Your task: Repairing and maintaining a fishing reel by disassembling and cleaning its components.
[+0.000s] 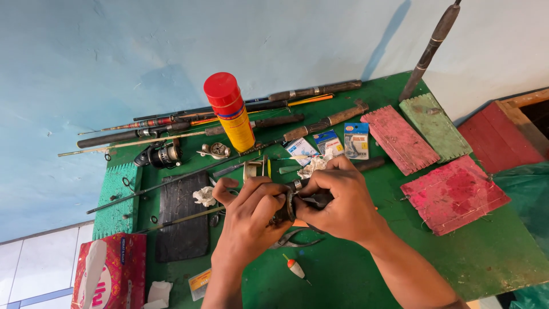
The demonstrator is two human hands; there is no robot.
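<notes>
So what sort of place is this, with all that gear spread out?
Most likely a home workbench for mending fishing tackle. Several long thin fishing rods lie along the blue wall on a green-painted wooden table, beside a black spinning reel, and both hands grip a dark round reel part.

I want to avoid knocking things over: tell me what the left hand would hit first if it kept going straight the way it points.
The left hand points up and away, toward the wall. First in that line is probably the small gold reel part just beyond its fingers, then the red-capped spray can. Depth is hard to judge.
</notes>
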